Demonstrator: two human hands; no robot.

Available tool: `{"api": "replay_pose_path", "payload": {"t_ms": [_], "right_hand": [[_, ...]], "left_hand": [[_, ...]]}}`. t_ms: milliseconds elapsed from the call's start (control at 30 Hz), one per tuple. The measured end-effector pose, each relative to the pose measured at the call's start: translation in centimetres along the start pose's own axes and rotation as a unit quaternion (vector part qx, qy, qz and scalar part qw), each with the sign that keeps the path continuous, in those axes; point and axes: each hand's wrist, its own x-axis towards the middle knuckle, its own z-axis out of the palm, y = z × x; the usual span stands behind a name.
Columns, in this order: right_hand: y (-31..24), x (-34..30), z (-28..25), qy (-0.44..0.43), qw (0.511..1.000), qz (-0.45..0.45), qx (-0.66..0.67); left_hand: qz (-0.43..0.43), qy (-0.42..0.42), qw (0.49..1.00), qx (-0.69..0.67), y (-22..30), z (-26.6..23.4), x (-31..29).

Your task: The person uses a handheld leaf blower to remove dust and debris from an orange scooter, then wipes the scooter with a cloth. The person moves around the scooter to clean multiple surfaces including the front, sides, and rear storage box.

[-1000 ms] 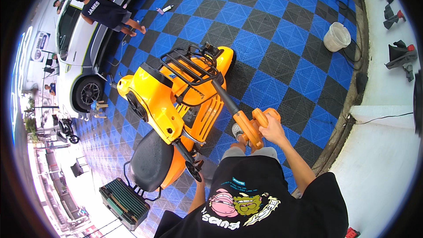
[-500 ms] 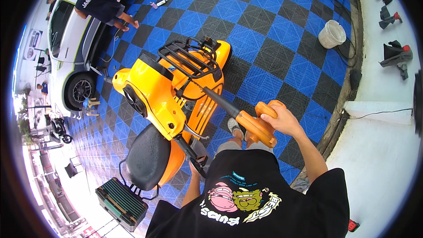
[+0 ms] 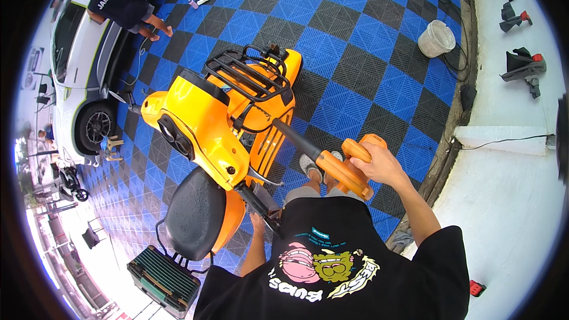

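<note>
A yellow scooter [image 3: 207, 121] stands in front of me to the left, with a black front rack [image 3: 249, 77] and a wet-looking black seat [image 3: 195, 214]. My right hand [image 3: 378, 165] is closed around the handle of an orange handheld blower [image 3: 341, 172]. Its long black nozzle [image 3: 299, 142] points toward the scooter's front, between the rack and the slotted yellow floorboard [image 3: 271, 148]. Low beside the black handlebar grip [image 3: 252, 200] is my left hand [image 3: 256, 224], partly covered by the grip and lever; its fingers are hidden.
A ribbed green-and-grey case [image 3: 163, 281] sits behind the seat. At left, a person [image 3: 121, 6] stands by a white car [image 3: 89, 59]. A whitish bucket [image 3: 436, 40] and dark cables are near the right wall [image 3: 504, 184]. Blue and black tiles [image 3: 355, 53] cover the floor.
My view has shifted slightly, so the scooter, car and bucket sit a little farther left. The blower stays in my right hand, its nozzle still toward the scooter's front. My left hand remains beside the handlebar.
</note>
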Motion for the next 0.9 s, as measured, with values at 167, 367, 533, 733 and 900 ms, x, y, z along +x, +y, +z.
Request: {"api": "replay_pose_path", "payload": {"t_ms": [167, 367, 533, 733, 900], "right_hand": [[-1.3, 0.0, 0.5, -0.004, 1.0, -0.006, -0.028], [-1.3, 0.6, 0.7, 0.003, 1.0, -0.005, -0.025], [0.0, 2.8, 1.1, 0.003, 0.999, 0.019, -0.037], [2.8, 5.8, 0.3, -0.038, 0.999, -0.006, -0.027], [5.2, 9.8, -0.1, -0.064, 0.998, -0.011, 0.019]], "left_hand": [[-0.093, 0.087, 0.991, -0.046, 0.9, 1.1, 0.3], [-0.106, 0.109, 0.987, -0.048, 3.5, 2.3, 0.4], [-0.035, 0.126, 0.991, 0.022, 5.6, 2.8, -1.1], [-0.008, 0.217, 0.96, 0.177, 5.2, 4.5, -6.9], [-0.023, 0.34, 0.864, 0.37, 3.3, 8.6, -10.9]]}}
